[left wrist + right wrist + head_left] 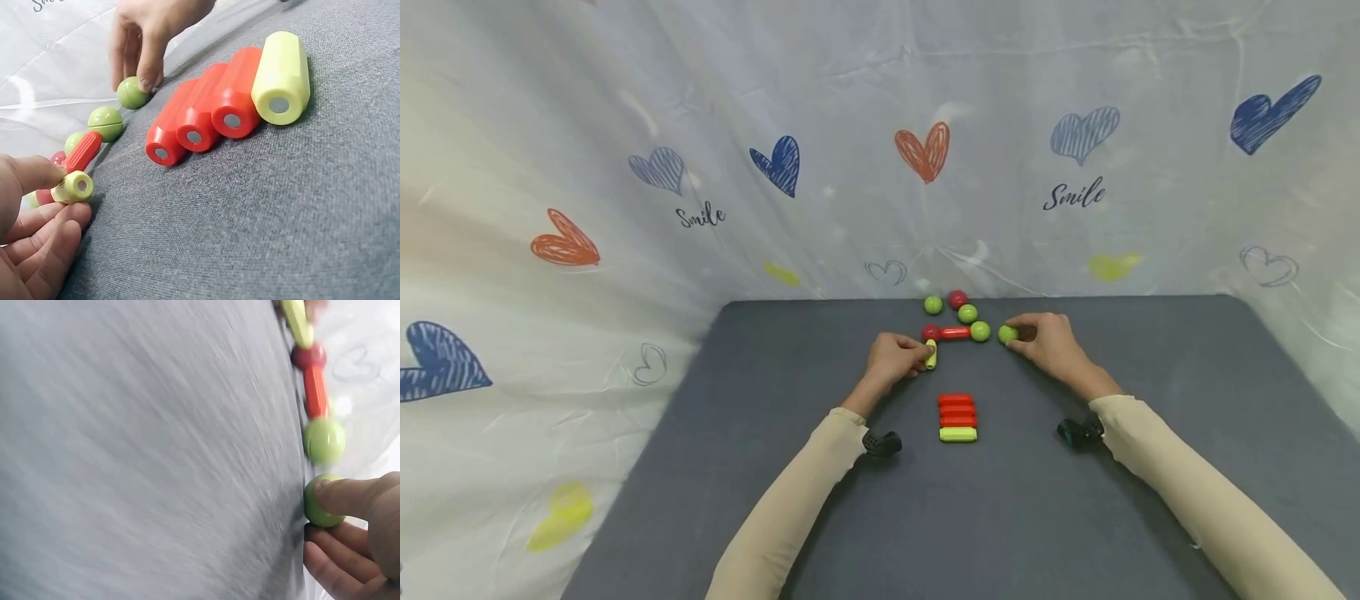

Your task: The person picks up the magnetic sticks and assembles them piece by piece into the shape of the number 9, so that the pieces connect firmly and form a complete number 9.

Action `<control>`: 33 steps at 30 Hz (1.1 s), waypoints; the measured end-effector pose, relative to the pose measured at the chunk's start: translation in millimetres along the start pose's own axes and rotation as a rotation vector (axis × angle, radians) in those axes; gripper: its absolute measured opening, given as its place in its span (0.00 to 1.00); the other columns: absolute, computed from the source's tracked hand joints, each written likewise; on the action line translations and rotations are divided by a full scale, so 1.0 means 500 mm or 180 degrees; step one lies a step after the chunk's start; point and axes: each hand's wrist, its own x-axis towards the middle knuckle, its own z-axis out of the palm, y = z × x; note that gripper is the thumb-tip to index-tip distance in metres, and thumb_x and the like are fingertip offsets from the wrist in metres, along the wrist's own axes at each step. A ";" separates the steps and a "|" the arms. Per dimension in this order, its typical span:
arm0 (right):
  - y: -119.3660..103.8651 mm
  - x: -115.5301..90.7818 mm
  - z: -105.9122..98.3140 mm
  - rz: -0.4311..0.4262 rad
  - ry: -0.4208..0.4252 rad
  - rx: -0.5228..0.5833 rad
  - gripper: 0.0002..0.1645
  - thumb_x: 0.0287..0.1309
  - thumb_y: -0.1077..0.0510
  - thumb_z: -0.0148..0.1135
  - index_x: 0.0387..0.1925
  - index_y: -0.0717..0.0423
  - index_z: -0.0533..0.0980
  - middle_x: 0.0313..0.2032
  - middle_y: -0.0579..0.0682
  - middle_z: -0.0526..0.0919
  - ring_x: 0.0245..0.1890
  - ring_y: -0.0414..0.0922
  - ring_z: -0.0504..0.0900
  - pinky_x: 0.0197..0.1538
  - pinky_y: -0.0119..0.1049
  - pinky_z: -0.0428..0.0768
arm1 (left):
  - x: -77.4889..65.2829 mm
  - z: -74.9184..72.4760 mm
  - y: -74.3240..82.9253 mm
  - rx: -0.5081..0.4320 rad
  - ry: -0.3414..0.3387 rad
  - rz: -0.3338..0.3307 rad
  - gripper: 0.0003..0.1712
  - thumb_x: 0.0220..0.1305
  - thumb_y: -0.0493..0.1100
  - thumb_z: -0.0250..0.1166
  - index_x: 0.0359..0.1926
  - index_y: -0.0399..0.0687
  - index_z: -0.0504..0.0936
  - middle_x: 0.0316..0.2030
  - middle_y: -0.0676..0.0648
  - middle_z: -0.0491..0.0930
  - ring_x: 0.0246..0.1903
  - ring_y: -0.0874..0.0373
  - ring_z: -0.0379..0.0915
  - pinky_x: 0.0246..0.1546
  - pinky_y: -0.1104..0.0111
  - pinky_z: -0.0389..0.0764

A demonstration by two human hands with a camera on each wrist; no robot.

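My left hand (pixel 895 357) pinches a yellow-green rod (pixel 931 358) between thumb and fingers. The far end of this rod meets a dark red ball (pixel 930 332). From that ball a red rod (pixel 956 333) runs right to a green ball (pixel 981 332), and the three look joined in a line. Just right of the line, my right hand (pixel 1052 343) holds another green ball (pixel 322 509) between thumb and fingers, on the table surface. A small gap separates this ball from the line's green ball (pixel 325 440). A silver disc shows on the held rod's near end in the left wrist view.
Nearer me lie three red rods (pixel 957 411) side by side, with a yellow-green rod (pixel 958 435) in front. Behind the line sit two green balls (pixel 933 305) and a red ball (pixel 957 298), close to the heart-printed curtain (pixel 1000 225) at the grey table's (pixel 805 333) back edge.
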 end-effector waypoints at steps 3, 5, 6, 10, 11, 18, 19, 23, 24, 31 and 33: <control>-0.018 -0.024 0.010 -0.0144 0.0083 0.0038 0.19 0.52 0.67 0.76 0.47 0.65 0.84 0.41 0.61 0.87 0.36 0.53 0.87 0.40 0.50 0.84 | 0.003 0.002 0.003 0.0039 0.0026 -0.0021 0.10 0.56 0.47 0.77 0.29 0.46 0.90 0.22 0.48 0.85 0.23 0.58 0.82 0.24 0.68 0.83; -0.031 -0.037 0.018 -0.0231 0.0096 0.0071 0.19 0.50 0.67 0.76 0.47 0.65 0.85 0.40 0.60 0.87 0.35 0.52 0.87 0.38 0.48 0.84 | 0.004 0.004 0.005 0.0043 0.0037 -0.0044 0.09 0.56 0.47 0.77 0.29 0.46 0.90 0.22 0.48 0.85 0.23 0.58 0.82 0.24 0.68 0.83; -0.038 -0.042 0.022 -0.0280 0.0095 0.0089 0.19 0.50 0.67 0.77 0.46 0.65 0.85 0.40 0.60 0.87 0.35 0.52 0.88 0.38 0.48 0.84 | 0.004 0.004 0.007 0.0043 0.0042 -0.0050 0.09 0.56 0.47 0.77 0.29 0.46 0.90 0.22 0.48 0.85 0.23 0.58 0.82 0.24 0.68 0.83; -0.068 -0.054 0.043 -0.0378 0.0050 0.0184 0.19 0.48 0.67 0.78 0.45 0.64 0.85 0.38 0.58 0.88 0.34 0.49 0.88 0.37 0.45 0.85 | 0.004 0.008 0.012 0.0036 0.0045 -0.0039 0.09 0.56 0.47 0.77 0.29 0.45 0.90 0.22 0.49 0.85 0.23 0.59 0.82 0.23 0.69 0.82; -0.075 -0.055 0.048 -0.0383 0.0036 0.0215 0.19 0.48 0.66 0.78 0.44 0.63 0.85 0.38 0.57 0.88 0.33 0.48 0.88 0.37 0.44 0.85 | 0.005 0.009 0.013 0.0044 0.0046 -0.0030 0.10 0.56 0.47 0.77 0.29 0.45 0.90 0.21 0.49 0.85 0.22 0.59 0.82 0.23 0.69 0.82; -0.124 -0.049 0.092 -0.0220 -0.0032 0.0546 0.17 0.48 0.62 0.80 0.41 0.61 0.85 0.33 0.52 0.87 0.31 0.44 0.87 0.35 0.38 0.84 | 0.007 0.014 0.016 0.0035 0.0129 0.0017 0.10 0.56 0.48 0.77 0.30 0.46 0.91 0.20 0.50 0.84 0.22 0.60 0.83 0.22 0.70 0.82; -0.130 -0.046 0.098 -0.0189 -0.0050 0.0577 0.16 0.48 0.61 0.80 0.40 0.60 0.85 0.33 0.51 0.87 0.31 0.44 0.87 0.35 0.37 0.84 | 0.007 0.014 0.016 0.0030 0.0146 0.0026 0.10 0.56 0.48 0.77 0.30 0.46 0.91 0.20 0.50 0.84 0.22 0.59 0.83 0.22 0.70 0.82; -0.147 -0.037 0.119 -0.0119 -0.0103 0.0641 0.16 0.47 0.59 0.81 0.38 0.58 0.86 0.31 0.49 0.87 0.30 0.42 0.86 0.34 0.36 0.84 | 0.006 0.016 0.014 0.0037 0.0151 0.0046 0.10 0.57 0.48 0.76 0.30 0.46 0.91 0.20 0.49 0.84 0.22 0.59 0.83 0.22 0.69 0.82; -0.150 -0.035 0.123 -0.0115 -0.0106 0.0650 0.16 0.46 0.59 0.81 0.38 0.58 0.86 0.31 0.49 0.87 0.29 0.41 0.86 0.34 0.36 0.84 | 0.005 0.016 0.013 0.0035 0.0144 0.0050 0.10 0.57 0.48 0.76 0.30 0.46 0.91 0.21 0.49 0.85 0.22 0.59 0.83 0.22 0.69 0.82; -0.157 -0.030 0.144 -0.0204 -0.0058 0.0615 0.14 0.46 0.58 0.82 0.35 0.57 0.86 0.29 0.47 0.87 0.27 0.39 0.85 0.33 0.36 0.84 | 0.004 0.023 0.007 0.0043 0.0175 0.0031 0.10 0.57 0.49 0.76 0.30 0.48 0.91 0.21 0.50 0.85 0.22 0.59 0.83 0.23 0.69 0.82; -0.156 -0.029 0.146 -0.0212 -0.0049 0.0607 0.14 0.46 0.57 0.82 0.35 0.56 0.86 0.29 0.46 0.87 0.27 0.38 0.85 0.33 0.36 0.84 | 0.005 0.025 0.006 0.0038 0.0178 0.0031 0.10 0.57 0.49 0.76 0.30 0.47 0.91 0.21 0.50 0.85 0.23 0.59 0.83 0.24 0.69 0.82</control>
